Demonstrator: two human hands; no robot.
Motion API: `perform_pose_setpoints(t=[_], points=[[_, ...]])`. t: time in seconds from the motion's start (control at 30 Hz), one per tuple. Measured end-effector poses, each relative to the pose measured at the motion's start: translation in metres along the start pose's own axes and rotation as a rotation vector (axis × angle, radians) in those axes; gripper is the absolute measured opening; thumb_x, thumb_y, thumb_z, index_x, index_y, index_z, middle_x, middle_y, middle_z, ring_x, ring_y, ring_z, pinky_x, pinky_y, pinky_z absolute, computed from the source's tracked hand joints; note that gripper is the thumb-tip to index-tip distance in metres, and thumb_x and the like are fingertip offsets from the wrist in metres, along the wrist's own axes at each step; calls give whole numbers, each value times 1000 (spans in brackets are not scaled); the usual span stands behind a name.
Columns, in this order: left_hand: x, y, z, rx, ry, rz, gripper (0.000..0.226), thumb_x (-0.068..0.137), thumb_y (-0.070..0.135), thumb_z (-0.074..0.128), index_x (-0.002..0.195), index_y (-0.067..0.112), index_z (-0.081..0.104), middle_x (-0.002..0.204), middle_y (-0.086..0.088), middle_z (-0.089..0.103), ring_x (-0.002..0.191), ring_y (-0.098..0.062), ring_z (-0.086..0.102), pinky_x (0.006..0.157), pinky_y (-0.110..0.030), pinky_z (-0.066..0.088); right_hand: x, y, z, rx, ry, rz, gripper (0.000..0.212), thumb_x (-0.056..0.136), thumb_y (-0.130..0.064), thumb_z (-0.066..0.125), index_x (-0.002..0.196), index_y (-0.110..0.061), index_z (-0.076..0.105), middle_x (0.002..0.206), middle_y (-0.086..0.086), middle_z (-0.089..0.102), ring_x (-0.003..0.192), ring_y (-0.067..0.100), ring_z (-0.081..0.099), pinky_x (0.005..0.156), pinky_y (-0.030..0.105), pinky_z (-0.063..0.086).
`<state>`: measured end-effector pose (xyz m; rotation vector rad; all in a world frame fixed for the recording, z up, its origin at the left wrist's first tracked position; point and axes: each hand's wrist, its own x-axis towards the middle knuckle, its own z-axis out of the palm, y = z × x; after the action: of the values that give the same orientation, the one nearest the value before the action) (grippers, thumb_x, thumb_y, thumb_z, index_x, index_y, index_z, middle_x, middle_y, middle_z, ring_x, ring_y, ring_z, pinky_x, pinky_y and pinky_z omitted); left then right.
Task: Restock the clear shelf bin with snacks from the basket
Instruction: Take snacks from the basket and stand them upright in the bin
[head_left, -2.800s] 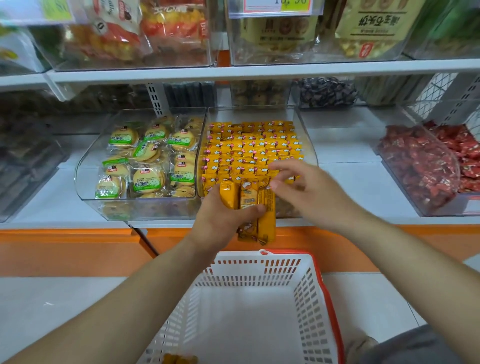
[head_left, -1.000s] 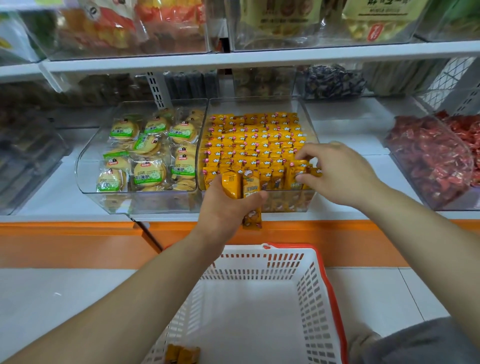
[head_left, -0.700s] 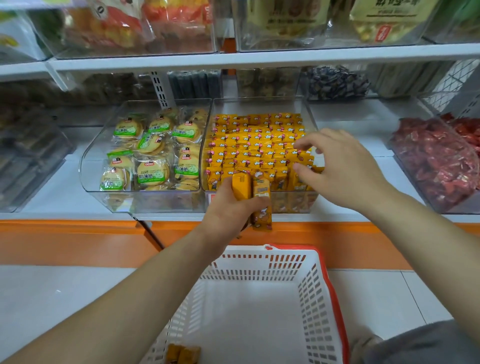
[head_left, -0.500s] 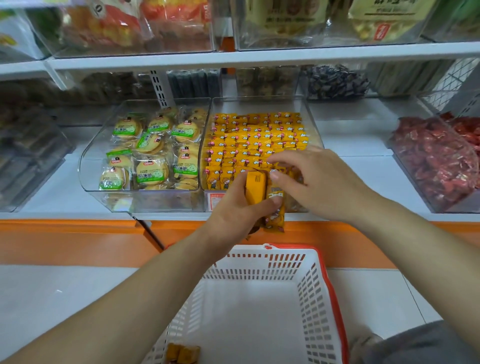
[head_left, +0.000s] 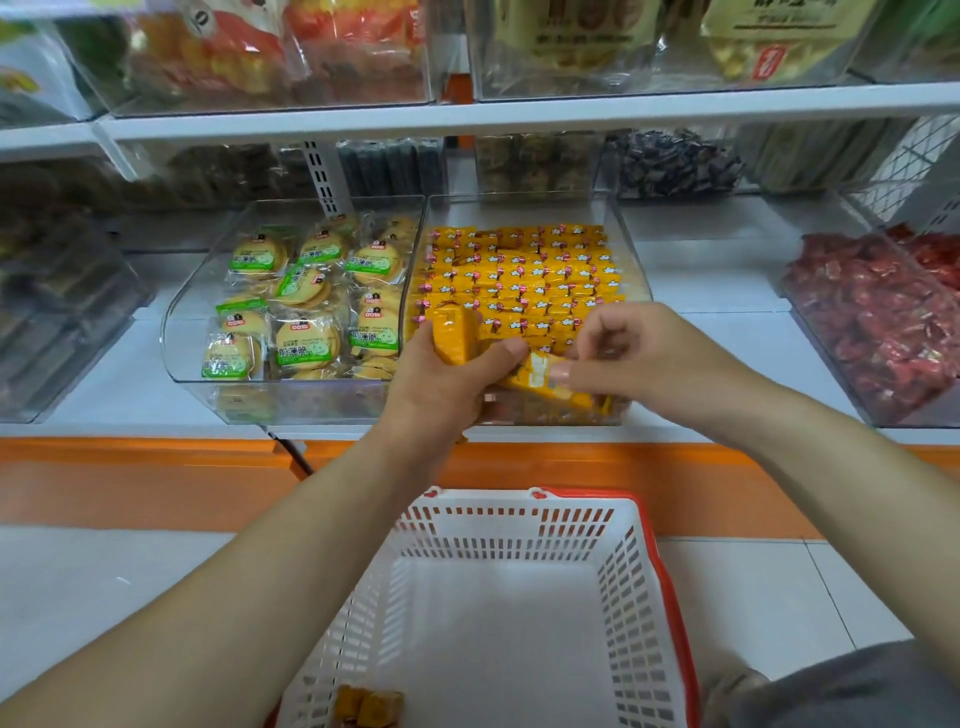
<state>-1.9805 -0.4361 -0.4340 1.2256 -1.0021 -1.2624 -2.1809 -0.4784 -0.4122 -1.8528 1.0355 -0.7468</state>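
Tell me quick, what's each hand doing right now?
Left hand: closed, gripping an upright yellow snack pack.
Right hand: closed, fingertips pinching a second yellow pack next to the left thumb.

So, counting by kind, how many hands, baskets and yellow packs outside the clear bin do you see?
Hands: 2, left hand, right hand.
Baskets: 1, white basket.
Yellow packs outside clear bin: 4, upright pack in left hand, tilted pack in right fingers, two loose packs in basket.
Total: 7.
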Motion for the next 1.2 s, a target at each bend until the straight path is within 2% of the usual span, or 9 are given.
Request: perform_pose_setpoints(t=[0.1,0.2,0.27,0.37,0.47,0.7,0.87,1.03,1.2], points=[[-3,2,5,23,-9,2,42,84,18,81,119,13,59,87,-4,74,71,-17,74,55,-26,57,1,-3,13,-53,-83,-16,32,72,-49,81,67,-23,62,64,-5,64,61,10,60,58,34,50],[0,3,3,39,-2,-7,41,85,26,80,120,14,62,101,-9,77,79,-17,76,58,-28,59,2,-2,7,44,-80,-10,29,78,-27,84,95,-34,62,83,-5,70,67,7,65,59,27,54],[5,3,-5,9,6,-50,27,93,22,73,117,17,64,106,-7,78,81,-16,76,60,-28,58,4,-1,-4,66,23,-33,46,81,-21,82,112,-42,56,88,-6,66,66,8,64,62,25,53],[9,-3,-11,-36,4,-124,39,97,7,64,135,15,58,108,-7,77,81,-19,75,71,-39,59,9,3,-12,-81,240,-92,44,81,-18,81,105,-43,53,104,-1,64,72,14,64,72,38,56],[11,-7,-11,-11,31,-136,57,100,5,61,152,16,42,120,-11,73,84,-19,75,76,-42,58,17,10,-12,-294,362,-101,42,78,-27,83,98,-39,48,107,-6,69,86,17,65,72,36,52],[12,-7,-10,101,61,-63,55,98,19,68,148,18,46,118,-7,72,85,-17,78,49,-29,54,28,19,-1,-789,236,-95,38,75,-38,83,98,-34,53,101,-4,69,96,26,60,72,33,38],[9,-8,-11,171,68,-32,68,87,28,78,147,25,47,132,-5,63,95,-16,76,74,-30,64,28,14,-8,-865,213,-99,33,78,-47,76,103,-32,62,104,-5,66,102,24,58,77,34,38],[3,-10,-3,283,35,100,57,83,23,84,132,29,55,105,18,62,83,20,64,58,-6,50,23,0,-2,-644,401,-212,27,92,-43,61,115,-30,64,110,-12,65,109,17,53,86,28,36],[-2,-8,8,389,-12,209,61,74,26,90,127,29,59,119,10,65,112,5,60,81,-9,49,20,-11,10,-560,221,-175,37,94,-55,52,125,-37,62,106,-16,67,108,14,54,91,40,45]])
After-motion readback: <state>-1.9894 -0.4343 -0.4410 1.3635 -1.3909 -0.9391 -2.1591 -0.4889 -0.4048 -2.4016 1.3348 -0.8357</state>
